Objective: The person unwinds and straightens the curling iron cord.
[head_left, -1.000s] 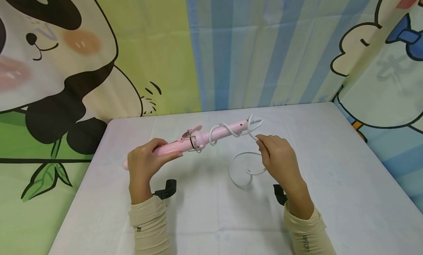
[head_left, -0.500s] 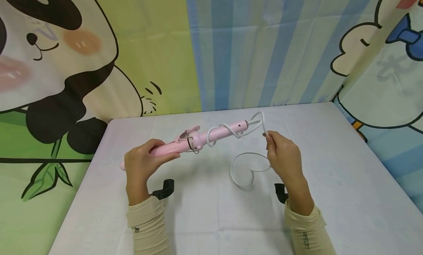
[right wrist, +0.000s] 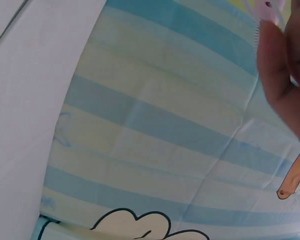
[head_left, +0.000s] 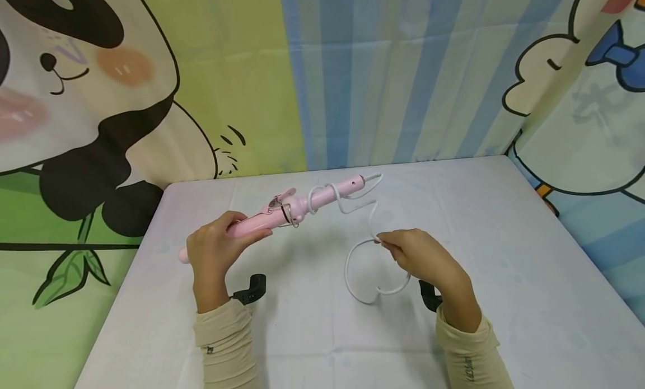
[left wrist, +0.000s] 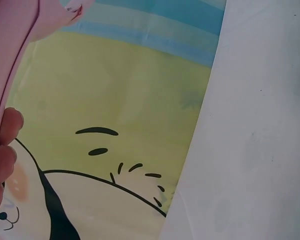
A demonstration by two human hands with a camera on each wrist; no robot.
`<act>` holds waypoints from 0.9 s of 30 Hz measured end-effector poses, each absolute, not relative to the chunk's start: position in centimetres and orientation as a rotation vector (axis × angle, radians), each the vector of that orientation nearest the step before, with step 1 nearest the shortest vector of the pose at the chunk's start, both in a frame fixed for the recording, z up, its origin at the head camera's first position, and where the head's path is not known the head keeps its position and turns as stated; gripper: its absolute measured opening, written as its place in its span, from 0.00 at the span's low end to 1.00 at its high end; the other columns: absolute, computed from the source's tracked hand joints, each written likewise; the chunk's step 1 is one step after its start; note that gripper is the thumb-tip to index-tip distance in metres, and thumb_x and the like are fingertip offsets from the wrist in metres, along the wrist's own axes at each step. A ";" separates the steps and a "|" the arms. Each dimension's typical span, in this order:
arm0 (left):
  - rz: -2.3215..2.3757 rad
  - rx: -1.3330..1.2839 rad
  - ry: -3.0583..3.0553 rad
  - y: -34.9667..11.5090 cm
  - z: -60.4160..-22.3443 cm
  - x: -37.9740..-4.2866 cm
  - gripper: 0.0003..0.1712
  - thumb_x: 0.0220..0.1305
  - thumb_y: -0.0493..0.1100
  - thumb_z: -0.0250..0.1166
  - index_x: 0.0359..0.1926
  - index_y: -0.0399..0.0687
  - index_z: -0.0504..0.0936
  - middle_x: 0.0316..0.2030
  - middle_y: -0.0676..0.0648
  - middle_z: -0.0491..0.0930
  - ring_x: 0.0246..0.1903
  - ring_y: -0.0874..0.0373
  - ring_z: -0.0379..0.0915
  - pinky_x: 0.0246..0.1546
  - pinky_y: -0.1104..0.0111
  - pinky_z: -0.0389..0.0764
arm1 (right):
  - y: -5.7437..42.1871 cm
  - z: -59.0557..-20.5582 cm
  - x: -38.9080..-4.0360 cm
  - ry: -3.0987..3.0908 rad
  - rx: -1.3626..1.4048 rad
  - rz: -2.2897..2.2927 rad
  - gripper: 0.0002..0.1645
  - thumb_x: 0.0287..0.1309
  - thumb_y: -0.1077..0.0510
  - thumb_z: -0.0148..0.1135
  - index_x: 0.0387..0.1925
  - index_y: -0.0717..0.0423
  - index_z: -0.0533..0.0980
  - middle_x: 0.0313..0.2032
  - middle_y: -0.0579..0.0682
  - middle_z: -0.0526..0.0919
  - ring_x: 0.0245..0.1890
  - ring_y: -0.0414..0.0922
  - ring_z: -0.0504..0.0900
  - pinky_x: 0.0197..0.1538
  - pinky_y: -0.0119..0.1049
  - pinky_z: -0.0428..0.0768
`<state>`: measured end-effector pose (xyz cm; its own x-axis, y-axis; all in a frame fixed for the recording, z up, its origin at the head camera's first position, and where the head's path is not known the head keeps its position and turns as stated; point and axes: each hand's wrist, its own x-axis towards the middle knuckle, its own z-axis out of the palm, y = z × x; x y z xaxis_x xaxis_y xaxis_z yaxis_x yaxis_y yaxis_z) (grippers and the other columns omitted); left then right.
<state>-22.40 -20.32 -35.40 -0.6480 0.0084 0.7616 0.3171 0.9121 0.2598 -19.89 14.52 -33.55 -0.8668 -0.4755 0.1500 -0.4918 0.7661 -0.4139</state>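
Observation:
In the head view a pink curling iron is held up at a slant, its handle end pointing to the back right. My left hand grips its barrel, fingers wrapped over the far side in the left wrist view. A white cord winds loosely round the handle and runs from its tip. My right hand pinches that cord between thumb and fingertips, to the right of and lower than the handle. Below this hand the rest of the cord hangs in a round loop close over the table.
A white cloth covers the table. Behind it stands a printed curtain with a panda and blue stripes, continuing round the right side. Black wrist mounts stick out inward from both forearms.
My right hand first drew the cord to the right, then brought it down and left. The wraps round the handle have loosened, and the curling iron has shifted slightly left.

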 end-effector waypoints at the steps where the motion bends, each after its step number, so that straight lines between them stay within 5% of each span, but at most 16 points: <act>1: -0.459 -0.226 -2.242 -20.3 -35.4 -22.4 0.50 0.33 0.86 0.45 0.25 0.45 0.82 0.13 0.46 0.78 0.09 0.55 0.63 0.13 0.69 0.55 | 14.5 -33.5 -19.7 -2.883 0.856 0.725 0.14 0.58 0.66 0.54 0.45 0.60 0.78 0.27 0.44 0.81 0.30 0.38 0.77 0.39 0.35 0.76; 5: -0.415 -0.227 -2.283 -20.1 -35.6 -22.6 0.51 0.33 0.87 0.42 0.24 0.46 0.83 0.12 0.46 0.76 0.09 0.57 0.63 0.13 0.69 0.54 | 14.2 -33.3 -19.5 -2.628 1.019 0.790 0.12 0.53 0.70 0.57 0.39 0.58 0.79 0.19 0.38 0.70 0.24 0.32 0.67 0.35 0.31 0.73; 9: -0.436 -0.260 -2.360 -20.0 -35.6 -22.7 0.51 0.30 0.88 0.42 0.24 0.48 0.82 0.11 0.48 0.75 0.10 0.59 0.62 0.14 0.70 0.55 | 14.1 -33.5 -19.8 -2.297 1.040 0.795 0.16 0.44 0.77 0.58 0.36 0.62 0.78 0.20 0.42 0.71 0.24 0.34 0.67 0.34 0.29 0.71; 13: -0.483 -0.325 -2.402 -20.1 -35.6 -22.6 0.45 0.27 0.86 0.51 0.23 0.52 0.82 0.11 0.51 0.74 0.11 0.61 0.61 0.15 0.69 0.57 | 14.5 -33.5 -20.2 -2.149 0.884 0.770 0.17 0.41 0.79 0.59 0.36 0.66 0.79 0.20 0.47 0.74 0.22 0.37 0.68 0.30 0.25 0.68; 19: -0.572 -0.380 -2.395 -20.5 -35.5 -22.3 0.33 0.21 0.74 0.70 0.22 0.54 0.81 0.14 0.54 0.76 0.13 0.64 0.62 0.17 0.69 0.61 | 15.2 -33.5 -20.6 -2.140 0.535 0.737 0.12 0.48 0.76 0.58 0.36 0.68 0.80 0.18 0.52 0.76 0.18 0.39 0.67 0.25 0.25 0.65; 27: -0.637 -0.398 -2.239 -20.8 -35.4 -22.3 0.36 0.25 0.74 0.69 0.23 0.48 0.83 0.17 0.50 0.80 0.14 0.61 0.69 0.17 0.70 0.62 | 15.5 -33.9 -20.9 -2.468 0.393 0.697 0.11 0.55 0.69 0.58 0.40 0.67 0.79 0.22 0.54 0.80 0.19 0.45 0.73 0.28 0.40 0.74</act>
<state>-22.29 -20.76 -35.44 -0.6622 0.0835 0.7446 0.4629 0.8270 0.3190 -20.91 15.45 -33.92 -0.8114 -0.1271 0.5705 -0.4068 0.8237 -0.3951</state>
